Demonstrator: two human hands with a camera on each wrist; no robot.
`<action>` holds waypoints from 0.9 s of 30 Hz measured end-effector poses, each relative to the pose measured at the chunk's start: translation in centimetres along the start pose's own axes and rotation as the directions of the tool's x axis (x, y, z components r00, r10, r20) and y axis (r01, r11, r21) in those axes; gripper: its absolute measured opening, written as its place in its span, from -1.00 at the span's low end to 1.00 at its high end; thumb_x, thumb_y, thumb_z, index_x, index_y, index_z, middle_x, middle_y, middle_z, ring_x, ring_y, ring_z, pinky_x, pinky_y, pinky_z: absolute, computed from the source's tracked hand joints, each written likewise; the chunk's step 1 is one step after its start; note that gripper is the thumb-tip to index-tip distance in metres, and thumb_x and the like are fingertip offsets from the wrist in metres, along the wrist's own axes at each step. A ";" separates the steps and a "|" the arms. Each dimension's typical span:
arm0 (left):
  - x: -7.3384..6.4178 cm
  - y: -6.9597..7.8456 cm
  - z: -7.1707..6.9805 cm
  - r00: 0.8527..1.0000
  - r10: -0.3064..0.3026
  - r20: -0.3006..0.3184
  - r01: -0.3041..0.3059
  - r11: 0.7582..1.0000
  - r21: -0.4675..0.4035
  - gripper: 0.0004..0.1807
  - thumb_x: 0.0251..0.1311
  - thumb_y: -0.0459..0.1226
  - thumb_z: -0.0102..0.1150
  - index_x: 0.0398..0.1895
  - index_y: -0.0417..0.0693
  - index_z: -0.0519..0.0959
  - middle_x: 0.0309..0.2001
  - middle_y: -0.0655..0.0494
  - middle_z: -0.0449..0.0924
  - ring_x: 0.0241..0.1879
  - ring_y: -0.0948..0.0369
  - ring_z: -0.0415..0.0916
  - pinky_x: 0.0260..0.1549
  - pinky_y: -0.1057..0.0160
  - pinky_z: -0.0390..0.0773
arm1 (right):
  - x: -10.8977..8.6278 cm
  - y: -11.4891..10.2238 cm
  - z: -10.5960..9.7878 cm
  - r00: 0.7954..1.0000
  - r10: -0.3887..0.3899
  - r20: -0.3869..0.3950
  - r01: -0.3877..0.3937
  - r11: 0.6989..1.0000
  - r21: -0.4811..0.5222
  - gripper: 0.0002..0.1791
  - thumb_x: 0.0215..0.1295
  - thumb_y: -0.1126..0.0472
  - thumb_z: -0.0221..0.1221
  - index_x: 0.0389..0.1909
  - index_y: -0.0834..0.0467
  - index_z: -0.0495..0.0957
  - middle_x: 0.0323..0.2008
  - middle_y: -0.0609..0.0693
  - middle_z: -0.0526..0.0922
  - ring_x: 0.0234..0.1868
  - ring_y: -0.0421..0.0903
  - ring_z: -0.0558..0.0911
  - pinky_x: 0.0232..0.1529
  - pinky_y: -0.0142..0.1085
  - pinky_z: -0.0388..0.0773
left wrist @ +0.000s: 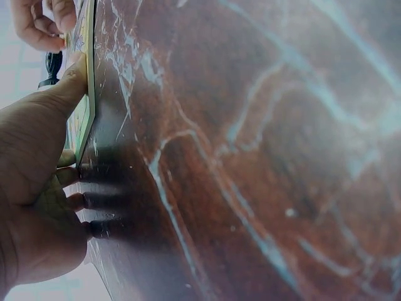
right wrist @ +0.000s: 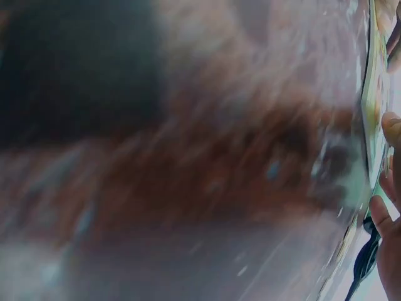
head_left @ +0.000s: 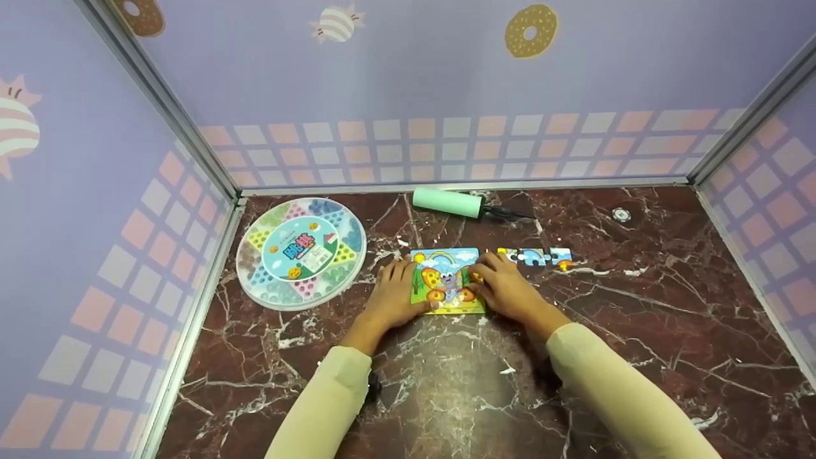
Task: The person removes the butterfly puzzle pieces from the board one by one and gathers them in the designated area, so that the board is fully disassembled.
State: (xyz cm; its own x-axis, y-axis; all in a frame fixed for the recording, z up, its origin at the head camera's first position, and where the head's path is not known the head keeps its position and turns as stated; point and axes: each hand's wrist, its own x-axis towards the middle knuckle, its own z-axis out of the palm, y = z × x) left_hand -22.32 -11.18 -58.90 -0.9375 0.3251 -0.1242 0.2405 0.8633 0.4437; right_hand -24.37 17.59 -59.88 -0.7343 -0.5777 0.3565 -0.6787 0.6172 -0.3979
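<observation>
A jigsaw puzzle (head_left: pixel 446 261) with a cartoon butterfly under a rainbow lies flat in its tray on the dark marbled surface. My left hand (head_left: pixel 395 296) holds its lower left corner, thumb on the bottom edge and fingers along the left side. At the right side of the picture, my right hand (head_left: pixel 507 287) pinches a small puzzle piece (head_left: pixel 475 276), mostly covered by the fingers. Both hands also show in the left wrist view, the left thumb (left wrist: pixel 75 75) pressing the tray's edge. Loose puzzle pieces (head_left: pixel 534 256) lie in a row just beyond the right hand.
A round, clear-lidded board game box (head_left: pixel 301 252) lies to the left. Behind the puzzle is a mint-green cylinder (head_left: pixel 447 202) with a black end, and a small round chip (head_left: pixel 621 214) sits at the back right. Purple patterned panels (head_left: pixel 433 76) enclose the back and sides.
</observation>
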 end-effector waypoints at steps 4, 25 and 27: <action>0.1 -0.2 0.1 1.000 0.001 0.009 -0.001 1.000 -0.012 0.16 0.37 0.25 0.40 0.75 -0.25 0.14 0.74 -0.27 0.11 0.77 -0.28 -0.04 0.77 -0.33 -0.09 | -1.0 0.6 -0.3 1.000 -0.008 -0.021 0.008 1.000 0.002 -0.76 0.50 0.21 0.41 0.09 0.19 0.75 0.05 0.18 0.69 0.02 0.22 0.59 0.13 0.24 0.59; -0.1 0.0 0.1 1.000 0.004 -0.015 -0.004 1.000 -0.003 0.11 0.38 0.20 0.42 0.73 -0.27 0.17 0.72 -0.29 0.14 0.76 -0.30 -0.02 0.76 -0.32 -0.05 | -4.7 3.3 -2.4 0.996 0.009 -0.093 -0.014 0.998 -0.054 -0.83 0.39 0.28 0.48 -0.06 0.19 0.81 0.07 0.27 0.72 0.04 0.29 0.61 0.13 0.29 0.60; -0.1 0.0 0.1 1.000 0.005 -0.012 -0.005 1.000 -0.001 0.11 0.39 0.21 0.41 0.73 -0.27 0.16 0.72 -0.30 0.14 0.76 -0.30 -0.02 0.76 -0.33 -0.05 | -4.8 3.4 -2.5 0.996 0.024 -0.080 -0.028 0.998 -0.051 -0.84 0.40 0.26 0.47 -0.05 0.19 0.81 0.07 0.26 0.71 0.05 0.29 0.61 0.15 0.29 0.60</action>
State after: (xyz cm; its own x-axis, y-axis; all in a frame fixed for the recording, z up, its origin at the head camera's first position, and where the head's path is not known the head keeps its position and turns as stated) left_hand -22.19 -11.15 -58.93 -0.9392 0.3248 -0.1113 0.2450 0.8611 0.4455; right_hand -23.13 23.80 -60.79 -0.7486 -0.5181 0.4138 -0.6577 0.6593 -0.3644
